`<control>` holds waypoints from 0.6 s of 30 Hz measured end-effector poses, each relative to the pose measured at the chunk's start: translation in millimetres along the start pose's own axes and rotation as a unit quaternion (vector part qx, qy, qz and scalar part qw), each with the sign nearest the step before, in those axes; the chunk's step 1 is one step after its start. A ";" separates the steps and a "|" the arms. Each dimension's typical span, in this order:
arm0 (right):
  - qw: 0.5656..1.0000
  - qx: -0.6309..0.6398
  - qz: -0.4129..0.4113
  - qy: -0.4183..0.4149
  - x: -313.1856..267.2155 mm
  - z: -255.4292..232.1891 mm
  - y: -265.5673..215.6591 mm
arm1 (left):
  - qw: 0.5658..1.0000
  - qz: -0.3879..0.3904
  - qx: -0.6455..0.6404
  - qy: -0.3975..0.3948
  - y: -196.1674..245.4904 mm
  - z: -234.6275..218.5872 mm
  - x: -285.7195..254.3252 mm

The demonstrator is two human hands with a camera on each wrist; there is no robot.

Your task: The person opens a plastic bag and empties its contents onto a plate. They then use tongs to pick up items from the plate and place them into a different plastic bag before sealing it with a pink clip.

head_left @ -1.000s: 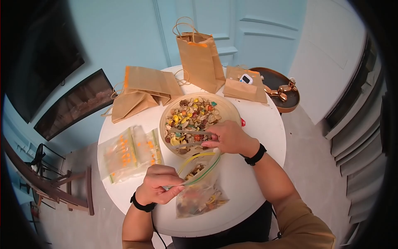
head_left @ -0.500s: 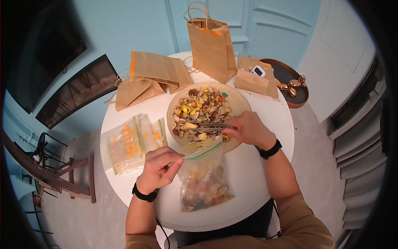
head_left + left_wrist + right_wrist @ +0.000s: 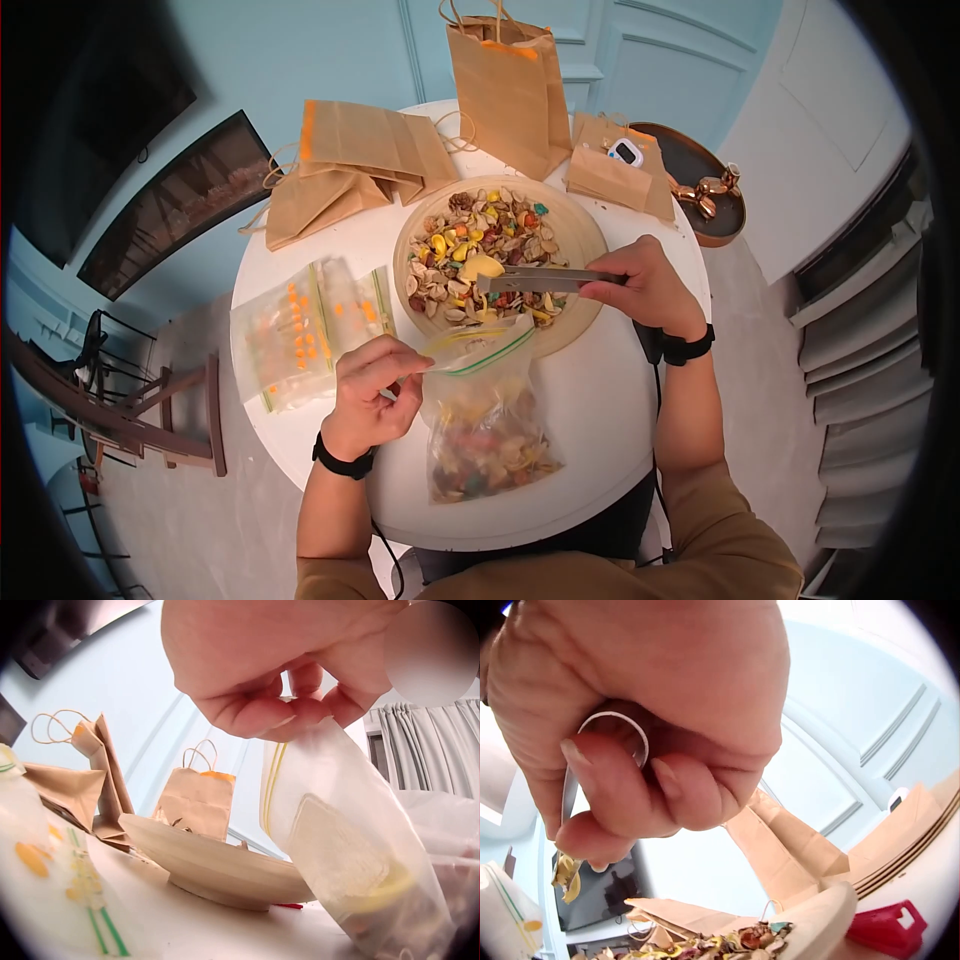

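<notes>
My left hand point(image 3: 375, 392) pinches the rim of a clear zip bag point(image 3: 490, 435) at its top left corner. Dried potpourri fills the lower part of this bag, and its green-and-yellow zip edge gapes a little. In my right hand point(image 3: 655, 290) are metal tongs point(image 3: 545, 281), gripped by the bent end. A yellow dried piece point(image 3: 482, 267) is at their tips, over the round wooden bowl point(image 3: 582, 225). Mixed potpourri point(image 3: 480, 220) covers the bowl's middle. The right wrist view shows the fingers curled round the tongs, with a yellow piece point(image 3: 568, 879) at the tips.
Flat zip bags with orange marks point(image 3: 300, 340) lie at the left of the white table point(image 3: 590, 420). Behind the bowl are an upright paper bag point(image 3: 510, 95), folded paper bags point(image 3: 375, 150) and a white timer point(image 3: 626, 152). A red plastic object point(image 3: 889, 930) sits beside the bowl.
My right hand has moved right with the tongs, which now hold a yellow piece above the potpourri. The left hand keeps its pinch, while the zip bag's mouth has narrowed.
</notes>
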State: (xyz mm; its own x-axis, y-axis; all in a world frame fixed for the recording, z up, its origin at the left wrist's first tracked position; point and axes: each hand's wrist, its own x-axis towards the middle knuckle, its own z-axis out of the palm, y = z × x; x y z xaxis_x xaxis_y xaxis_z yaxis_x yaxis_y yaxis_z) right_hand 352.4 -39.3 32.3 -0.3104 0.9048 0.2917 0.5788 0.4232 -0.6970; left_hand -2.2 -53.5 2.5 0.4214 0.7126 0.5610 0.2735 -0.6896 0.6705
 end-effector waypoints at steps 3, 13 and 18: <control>0.998 0.042 -0.042 -0.030 -2.9 -2.5 -4.0 | 1.000 0.002 0.004 0.007 -1.6 2.5 -1.1; 0.976 0.111 0.002 -0.185 -5.8 -13.6 -3.9 | 0.997 0.073 0.001 -0.012 -4.7 9.2 -3.1; 0.968 0.166 0.008 -0.186 -7.6 -14.6 12.7 | 0.995 0.098 0.023 -0.002 -6.9 12.2 -2.9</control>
State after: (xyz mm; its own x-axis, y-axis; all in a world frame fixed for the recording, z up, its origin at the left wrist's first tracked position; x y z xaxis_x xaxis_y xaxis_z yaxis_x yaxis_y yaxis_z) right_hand 373.2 -40.1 30.7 -0.5886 0.8057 0.0664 0.3300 0.3145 -0.8901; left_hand 5.3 -52.4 -9.7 0.4731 0.5637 0.6770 0.2247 -0.8203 0.5260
